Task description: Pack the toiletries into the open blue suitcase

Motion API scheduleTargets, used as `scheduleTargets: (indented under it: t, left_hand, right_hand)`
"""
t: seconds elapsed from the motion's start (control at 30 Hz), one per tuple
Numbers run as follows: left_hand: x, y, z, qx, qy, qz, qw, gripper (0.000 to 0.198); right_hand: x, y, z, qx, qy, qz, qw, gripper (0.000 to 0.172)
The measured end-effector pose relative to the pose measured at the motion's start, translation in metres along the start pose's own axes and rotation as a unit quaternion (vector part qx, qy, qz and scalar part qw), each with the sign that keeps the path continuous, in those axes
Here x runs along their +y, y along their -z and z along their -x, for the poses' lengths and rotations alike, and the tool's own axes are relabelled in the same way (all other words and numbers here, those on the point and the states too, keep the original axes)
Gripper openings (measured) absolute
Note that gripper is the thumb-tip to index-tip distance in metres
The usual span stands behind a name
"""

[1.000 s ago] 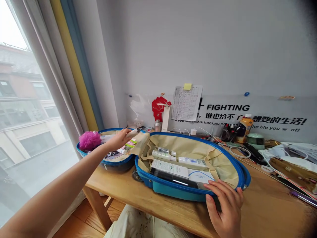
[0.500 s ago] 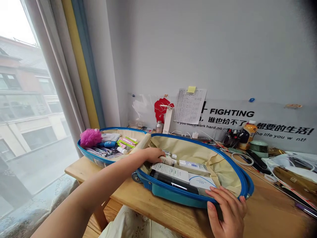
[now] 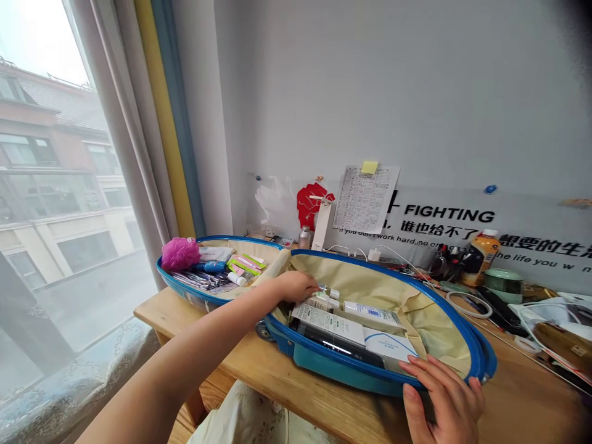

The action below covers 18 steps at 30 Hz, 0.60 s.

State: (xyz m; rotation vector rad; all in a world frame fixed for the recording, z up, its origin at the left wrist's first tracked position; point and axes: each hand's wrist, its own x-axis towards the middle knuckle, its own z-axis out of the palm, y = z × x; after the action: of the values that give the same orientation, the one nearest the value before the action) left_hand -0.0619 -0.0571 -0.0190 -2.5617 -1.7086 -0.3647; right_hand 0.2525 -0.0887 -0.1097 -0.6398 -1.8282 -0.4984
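A blue-edged suitcase (image 3: 346,369) with cream lining lies unfolded on the wooden table. My left hand (image 3: 298,287) reaches into its right half, fingers closed on the end of a small clear bottle (image 3: 329,291) with a white cap. Close by are another small pale bottle (image 3: 325,301), a white tube (image 3: 370,311), a printed white carton (image 3: 328,324), a white box with a blue line (image 3: 386,345) and a black cylindrical object (image 3: 340,346). My right hand (image 3: 444,398) rests open, fingers stretched over the near right rim, holding nothing.
The suitcase's left half holds a pink bath puff (image 3: 180,253), a blue item (image 3: 210,266) and green-pink packets (image 3: 247,264). An orange-and-black bottle (image 3: 481,258), a green lidded container (image 3: 503,285), cables and a brown pouch (image 3: 562,344) crowd the right. A window is left.
The view has turned slightly left, so everything sits farther right. My left hand stays among the bottles with its fingers slightly shifted; my right hand remains on the rim.
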Motion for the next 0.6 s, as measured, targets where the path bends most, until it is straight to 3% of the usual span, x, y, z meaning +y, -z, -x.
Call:
scheduleTargets:
  t: [0.13, 0.2, 0.3, 0.47, 0.6]
  left_hand:
    - [-0.002, 0.026, 0.006, 0.112, 0.085, -0.003, 0.99, 0.043]
    - [-0.018, 0.038, 0.014, 0.15, 0.143, -0.011, 0.978, 0.045]
    - [-0.056, 0.051, 0.033, 0.165, 0.23, -0.032, 0.959, 0.033]
    - [-0.115, 0.058, 0.085, 0.076, 0.331, -0.084, 0.937, 0.028]
    - [-0.133, 0.054, 0.119, -0.034, 0.34, -0.118, 0.932, 0.023]
  right_hand:
    - [0.0, 0.0, 0.0, -0.001, 0.003, -0.003, 1.0, 0.02]
    - [0.0, 0.0, 0.001, 0.0, 0.007, -0.003, 1.0, 0.02]
    - [0.001, 0.0, 0.0, -0.005, 0.011, -0.003, 1.0, 0.02]
    - [0.001, 0.001, -0.001, -0.006, -0.003, -0.005, 1.0, 0.021]
    - [0.0, 0.0, -0.002, 0.003, 0.002, -0.004, 1.0, 0.02]
